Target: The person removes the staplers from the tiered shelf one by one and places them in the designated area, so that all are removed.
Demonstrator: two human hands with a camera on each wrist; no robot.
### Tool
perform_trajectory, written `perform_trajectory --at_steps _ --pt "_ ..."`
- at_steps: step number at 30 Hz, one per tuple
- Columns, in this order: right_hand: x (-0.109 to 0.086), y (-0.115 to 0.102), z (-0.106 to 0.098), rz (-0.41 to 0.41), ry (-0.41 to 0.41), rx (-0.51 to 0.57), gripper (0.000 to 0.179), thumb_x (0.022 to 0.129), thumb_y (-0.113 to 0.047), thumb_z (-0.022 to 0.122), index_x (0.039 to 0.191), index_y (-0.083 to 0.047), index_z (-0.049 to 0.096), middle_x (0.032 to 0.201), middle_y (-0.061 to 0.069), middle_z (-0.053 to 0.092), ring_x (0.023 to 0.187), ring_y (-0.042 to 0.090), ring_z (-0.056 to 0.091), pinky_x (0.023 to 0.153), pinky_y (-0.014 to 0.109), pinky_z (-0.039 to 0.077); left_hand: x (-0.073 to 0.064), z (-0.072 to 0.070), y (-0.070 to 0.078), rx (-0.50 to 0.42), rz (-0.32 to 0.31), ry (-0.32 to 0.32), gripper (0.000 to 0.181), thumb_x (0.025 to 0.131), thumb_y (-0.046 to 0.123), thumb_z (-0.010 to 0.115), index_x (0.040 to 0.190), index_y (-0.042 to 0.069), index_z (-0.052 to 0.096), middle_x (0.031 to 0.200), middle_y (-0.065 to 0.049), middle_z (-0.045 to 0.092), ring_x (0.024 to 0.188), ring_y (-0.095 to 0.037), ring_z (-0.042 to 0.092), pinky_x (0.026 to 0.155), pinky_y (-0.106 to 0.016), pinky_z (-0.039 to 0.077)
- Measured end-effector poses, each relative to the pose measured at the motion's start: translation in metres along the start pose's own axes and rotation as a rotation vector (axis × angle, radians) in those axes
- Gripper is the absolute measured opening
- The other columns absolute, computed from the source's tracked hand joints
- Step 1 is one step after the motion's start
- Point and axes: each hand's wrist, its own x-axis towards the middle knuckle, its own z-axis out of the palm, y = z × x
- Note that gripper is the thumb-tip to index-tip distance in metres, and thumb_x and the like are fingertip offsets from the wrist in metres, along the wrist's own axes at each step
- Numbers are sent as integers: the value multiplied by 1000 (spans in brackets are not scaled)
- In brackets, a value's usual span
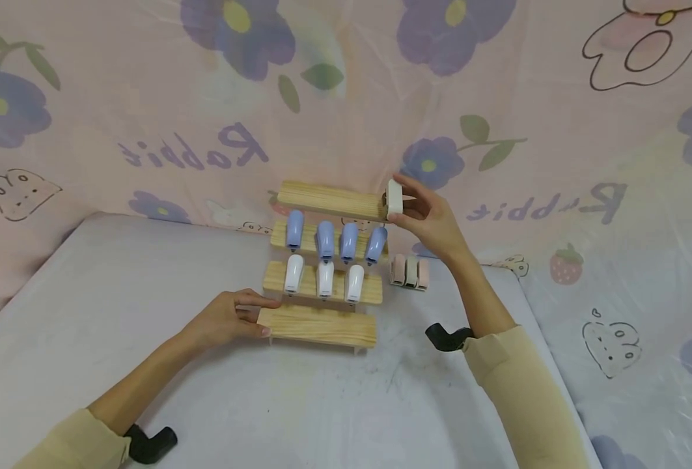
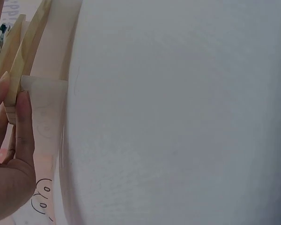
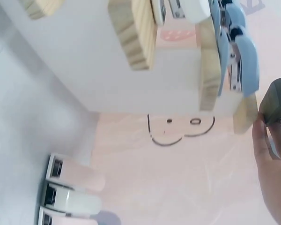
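A tiered wooden display rack [image 1: 328, 190] stands on the table. My left hand [image 1: 222, 317] grips the left end of its lowest board [image 1: 318, 326], thumb and fingers on either side of the wood in the left wrist view. At the right end of the top board, my right hand [image 1: 430, 218] holds a small pale stapler [image 1: 394, 199], which looks grey-green in the right wrist view. Whether it touches the board I cannot tell. Several blue staplers [image 1: 325, 240] stand on the second board from the top. Three white staplers [image 1: 325, 280] stand on the board below.
Right of the rack, two pink staplers [image 1: 399, 269] and a pale green stapler [image 1: 411, 271] stand side by side on the white table [image 1: 205, 397]. Behind the rack hangs a pink flowered sheet [image 1: 346, 117]. A black curved piece [image 1: 446, 337] sticks out at my right cuff.
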Motion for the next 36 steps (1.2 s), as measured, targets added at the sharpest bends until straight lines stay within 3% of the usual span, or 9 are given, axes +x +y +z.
perform_trajectory --at_steps 7,13,24,36 --pt "-9 4 -10 4 -4 -19 67 88 1 72 149 -10 46 132 20 54 110 21 61 90 23 51 -2 -1 0 44 13 14 54 77 18 86 128 8 68 124 -13 59 105 -27 62 88 -36 52" --pt "-16 9 -18 49 -5 -58 66 89 0 72 149 -10 46 133 20 53 112 25 60 90 22 52 -3 -1 1 36 22 11 54 78 17 86 128 8 68 124 -13 59 112 -33 61 91 -41 53" --pt "-35 25 -29 99 4 -100 69 88 2 72 150 -10 44 139 21 50 117 34 57 90 21 51 -2 0 1 52 35 12 53 79 19 86 128 9 68 126 -12 59 114 -32 61 95 -45 51" --pt "-56 42 -39 167 -13 -94 71 90 -1 72 152 -11 40 143 22 47 123 39 54 90 19 51 0 0 0 22 25 2 54 78 19 86 128 9 68 126 -13 58 111 -33 62 89 -38 54"
